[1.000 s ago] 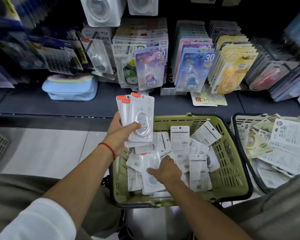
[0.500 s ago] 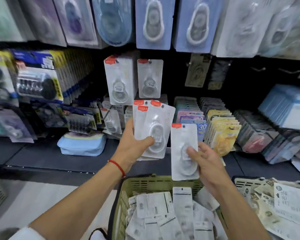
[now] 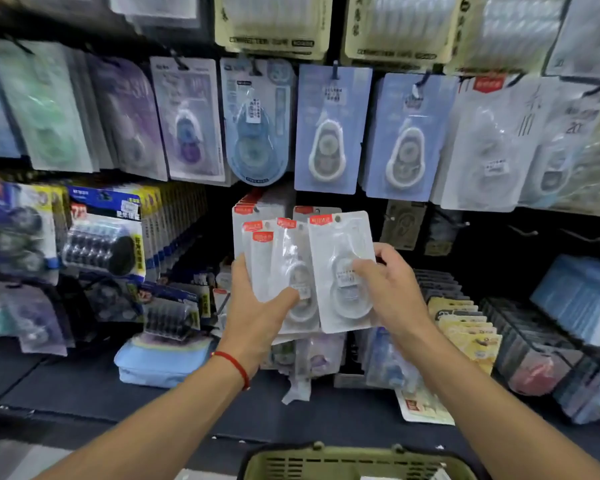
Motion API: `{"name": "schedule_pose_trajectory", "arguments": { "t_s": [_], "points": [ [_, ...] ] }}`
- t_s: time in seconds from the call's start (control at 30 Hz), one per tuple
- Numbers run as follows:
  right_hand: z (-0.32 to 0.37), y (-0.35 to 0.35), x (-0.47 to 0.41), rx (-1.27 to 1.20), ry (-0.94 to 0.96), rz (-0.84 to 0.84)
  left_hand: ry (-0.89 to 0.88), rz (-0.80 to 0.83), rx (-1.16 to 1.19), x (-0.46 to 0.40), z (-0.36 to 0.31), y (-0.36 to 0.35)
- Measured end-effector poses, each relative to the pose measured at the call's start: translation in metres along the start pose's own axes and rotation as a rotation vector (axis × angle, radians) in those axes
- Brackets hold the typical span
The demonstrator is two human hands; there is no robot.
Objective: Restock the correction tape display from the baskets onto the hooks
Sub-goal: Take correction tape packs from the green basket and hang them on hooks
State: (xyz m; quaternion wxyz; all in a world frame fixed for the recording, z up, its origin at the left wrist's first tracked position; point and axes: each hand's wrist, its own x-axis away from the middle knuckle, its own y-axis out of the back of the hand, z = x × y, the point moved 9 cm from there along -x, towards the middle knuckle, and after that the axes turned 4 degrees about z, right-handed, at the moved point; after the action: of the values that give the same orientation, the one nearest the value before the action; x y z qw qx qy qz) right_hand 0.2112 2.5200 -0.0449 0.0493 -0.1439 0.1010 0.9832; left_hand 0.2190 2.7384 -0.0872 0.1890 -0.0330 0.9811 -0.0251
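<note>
My left hand grips a fanned stack of white correction tape packs with red labels, thumb across the front. My right hand pinches a single white pack of the same kind, held upright just right of the stack. Both are raised before the display, directly in front of matching red-labelled packs on a hook. The olive green basket shows only its rim at the bottom edge.
Rows of hanging correction tape packs fill the wall: blue ones above, yellow ones at the lower right. Bare black hooks stick out to the right. A light blue pouch lies on the dark shelf.
My right hand lifted one pack out of the basket and raised it beside the stack. Both hands moved up toward the hooks, and my view tilted upward, leaving the basket mostly out of frame.
</note>
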Motion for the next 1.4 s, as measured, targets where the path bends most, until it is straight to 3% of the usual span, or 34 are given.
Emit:
{"name": "schedule_pose_trajectory", "arguments": {
  "t_s": [0.3,0.43,0.63,0.73,0.77,0.87,0.93,1.17,1.4],
  "points": [
    [-0.009,-0.027,-0.044,0.017,0.036,0.039,-0.005,-0.172,-0.011,-0.005,0.018,0.056],
    [-0.018,-0.031,-0.047,0.010,0.033,-0.046,-0.028,-0.191,0.010,-0.007,0.015,0.060],
    [-0.029,-0.029,-0.048,0.414,-0.022,-0.048,-0.022,-0.150,0.030,-0.005,0.010,0.055],
    [-0.013,-0.024,-0.037,0.661,0.104,-0.174,0.001,-0.117,0.022,-0.004,0.013,0.052],
    [-0.008,-0.027,-0.034,0.601,0.138,-0.142,0.010,-0.105,0.025,-0.005,0.013,0.049],
    [-0.018,-0.064,-0.028,0.311,0.024,0.252,0.026,-0.059,0.040,-0.004,0.014,0.039],
    [-0.025,-0.079,-0.018,0.229,-0.011,0.382,0.041,-0.015,0.073,-0.002,0.014,0.030],
    [-0.025,-0.050,-0.014,-0.018,-0.025,0.187,0.105,0.074,0.232,-0.003,0.018,0.014],
    [-0.020,-0.030,-0.022,-0.005,0.028,0.016,-0.118,-0.110,-0.155,0.000,-0.001,0.034]
  ]
}}
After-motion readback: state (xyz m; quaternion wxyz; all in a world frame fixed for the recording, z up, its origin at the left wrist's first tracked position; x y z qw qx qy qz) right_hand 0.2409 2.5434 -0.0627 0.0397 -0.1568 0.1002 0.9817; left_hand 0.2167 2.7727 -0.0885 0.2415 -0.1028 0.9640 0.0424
